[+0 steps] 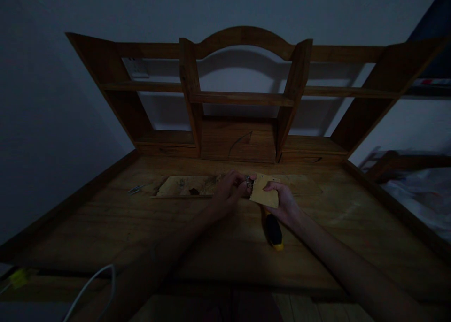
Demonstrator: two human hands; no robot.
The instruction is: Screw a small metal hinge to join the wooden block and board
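My right hand (284, 201) holds a small light wooden piece (264, 193) above the desk, and a black and yellow screwdriver handle (273, 231) lies under its wrist. My left hand (229, 189) pinches a small metal part (249, 182) at the left edge of that wooden piece. Both hands meet near the middle of the wooden desk (197, 237). The scene is dim, so the metal part's shape is unclear.
A longer wooden board (186, 187) lies flat behind my left hand, with small metal bits (136, 189) at its left end. A wooden hutch with shelves (243, 96) stands at the back. A white cable (89, 284) runs at the lower left.
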